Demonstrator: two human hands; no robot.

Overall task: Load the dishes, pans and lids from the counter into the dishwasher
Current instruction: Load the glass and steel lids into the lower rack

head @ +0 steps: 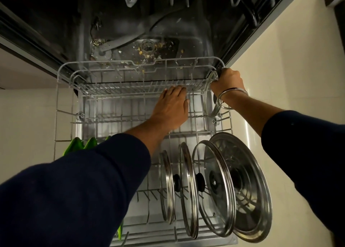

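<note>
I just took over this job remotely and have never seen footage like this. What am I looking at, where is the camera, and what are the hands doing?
There is one picture, from a camera worn on a person's head, looking forward and down. No robot: these are two bare hands in dark sleeves. Below is an open dishwasher with its lower rack pulled out. The right hand grips a glass lid by its rim, standing it on edge at the rack's far right corner. The left hand rests open on the rack wires near the middle. Nearer the camera, three more glass lids and a steel lid already stand on edge in the tines. Something green sits at the left, mostly hidden by the sleeve. Food scraps lie on the tub floor.
</note>
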